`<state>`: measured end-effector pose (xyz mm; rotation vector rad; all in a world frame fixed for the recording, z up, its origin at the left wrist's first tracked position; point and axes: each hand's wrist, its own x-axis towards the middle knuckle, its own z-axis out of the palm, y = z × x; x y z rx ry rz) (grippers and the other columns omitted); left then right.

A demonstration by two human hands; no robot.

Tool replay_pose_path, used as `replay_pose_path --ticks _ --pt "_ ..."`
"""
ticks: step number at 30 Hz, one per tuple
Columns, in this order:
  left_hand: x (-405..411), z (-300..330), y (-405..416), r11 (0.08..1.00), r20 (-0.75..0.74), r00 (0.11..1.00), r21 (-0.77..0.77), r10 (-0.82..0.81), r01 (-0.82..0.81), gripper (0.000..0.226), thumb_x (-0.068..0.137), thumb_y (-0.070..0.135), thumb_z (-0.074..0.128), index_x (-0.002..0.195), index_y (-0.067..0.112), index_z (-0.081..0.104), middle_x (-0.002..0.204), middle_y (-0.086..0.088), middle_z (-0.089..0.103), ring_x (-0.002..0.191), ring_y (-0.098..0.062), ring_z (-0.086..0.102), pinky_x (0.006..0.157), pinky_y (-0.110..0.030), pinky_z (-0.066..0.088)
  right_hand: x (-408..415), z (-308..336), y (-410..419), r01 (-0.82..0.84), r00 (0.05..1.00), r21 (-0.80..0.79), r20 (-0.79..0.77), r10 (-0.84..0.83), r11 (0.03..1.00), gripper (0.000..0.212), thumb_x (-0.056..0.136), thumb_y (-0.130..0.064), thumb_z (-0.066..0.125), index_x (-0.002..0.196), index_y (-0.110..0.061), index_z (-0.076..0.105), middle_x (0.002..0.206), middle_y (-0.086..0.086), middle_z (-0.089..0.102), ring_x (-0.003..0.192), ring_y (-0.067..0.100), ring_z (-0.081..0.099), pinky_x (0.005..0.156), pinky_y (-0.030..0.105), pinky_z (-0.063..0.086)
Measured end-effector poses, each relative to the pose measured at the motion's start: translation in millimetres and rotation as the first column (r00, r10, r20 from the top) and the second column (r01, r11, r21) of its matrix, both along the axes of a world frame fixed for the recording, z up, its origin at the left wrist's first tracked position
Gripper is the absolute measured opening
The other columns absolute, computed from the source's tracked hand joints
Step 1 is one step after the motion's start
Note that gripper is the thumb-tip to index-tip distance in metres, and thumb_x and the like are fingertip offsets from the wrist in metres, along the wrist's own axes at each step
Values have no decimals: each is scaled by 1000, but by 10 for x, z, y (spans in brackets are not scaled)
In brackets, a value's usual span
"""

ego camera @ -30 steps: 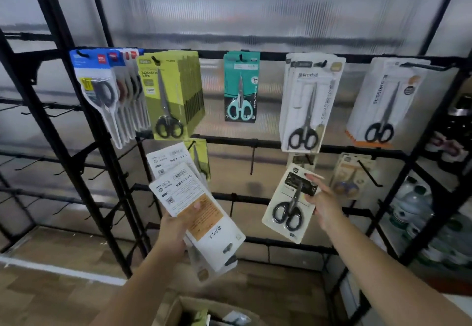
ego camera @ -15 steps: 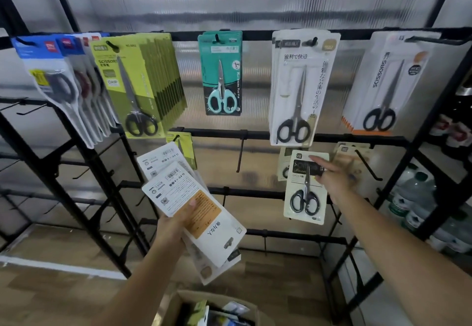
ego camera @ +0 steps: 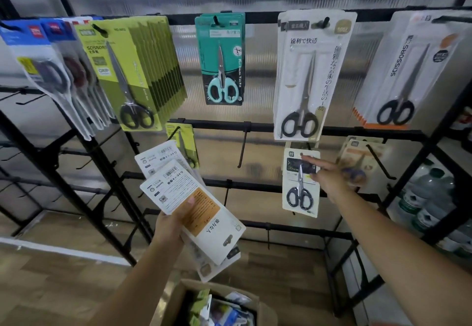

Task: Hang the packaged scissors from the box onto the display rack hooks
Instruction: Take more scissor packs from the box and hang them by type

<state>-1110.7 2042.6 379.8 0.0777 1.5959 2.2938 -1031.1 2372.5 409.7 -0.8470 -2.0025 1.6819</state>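
Display rack (ego camera: 255, 127): black metal bars with hooks, set against a ribbed translucent wall

Top row, left to right: blue-carded packs (ego camera: 46, 70), a deep green stack (ego camera: 132, 70), teal packs (ego camera: 221, 57), white packs with black-handled scissors (ego camera: 304, 75), white packs marked SCISSORS (ego camera: 406, 70)

Second row: one green pack (ego camera: 185, 146) partly behind the held cards; a small white pack (ego camera: 301, 180) hanging below the white top-row packs; beige packs (ego camera: 357, 157) to its right, partly hidden by the hand

Right hand (ego camera: 329, 175): arm stretched to the rack, fingers straight and close together, tips touching the upper part of the small white pack near its hang hole; whether the pack sits fully on the hook cannot be told

Left hand (ego camera: 171, 223): grips a fanned stack (ego camera: 184, 198) of scissors packs, backs outward showing barcodes and an orange panel, thumb pressed across the front card, other fingers hidden behind

Box (ego camera: 217, 305): open cardboard, at the bottom edge of view below the arms, more packaged goods inside

Floor (ego camera: 51, 274): wood-look boards

Far right: water bottles (ego camera: 429, 198) on a neighbouring shelf
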Motion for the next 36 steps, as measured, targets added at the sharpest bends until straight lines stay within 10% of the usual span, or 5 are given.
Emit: replay_pose_path --ticks 19,22,25,29,36 --pt "22 85 -291 999 28 999 -30 42 -41 32 75 16 67 107 16 61 108 -12 67 107 -38 62 88 -55 50 -92 -136 172 288 956 0 -66 -287 958 45 83 17 43 116 -7 65 88 5 60 66 17 46 46 8 32" --pt "34 106 -298 999 51 998 -20 42 -41 34 76 16 66 109 13 59 112 -16 64 110 -41 59 91 -58 48 -227 -43 173 190 978 4 86 -189 982 47 89 1 52 133 -15 52 113 14 60 89 20 59 79 20 50" --pt "68 165 -279 998 57 997 -6 56 -56 32 74 16 67 106 15 62 107 -12 67 107 -37 62 88 -53 51 -315 11 65 90 910 136 392 -137 987 66 87 -20 64 145 -19 32 149 13 28 132 34 33 109 46 31" --pt "145 260 -233 995 99 990 7 98 -99 44 77 16 69 120 13 59 116 -9 67 108 -30 63 91 -48 51 -178 -28 -562 41 938 109 337 -76 993 23 92 -12 52 115 -10 55 125 17 53 105 27 50 88 34 40" --pt "245 465 -216 992 123 985 26 122 -126 45 84 15 68 127 10 56 120 -11 65 109 -30 63 92 -51 51 34 174 -1711 -456 862 -266 107 496 849 26 81 -37 68 99 -20 58 98 3 68 82 13 67 69 27 54"
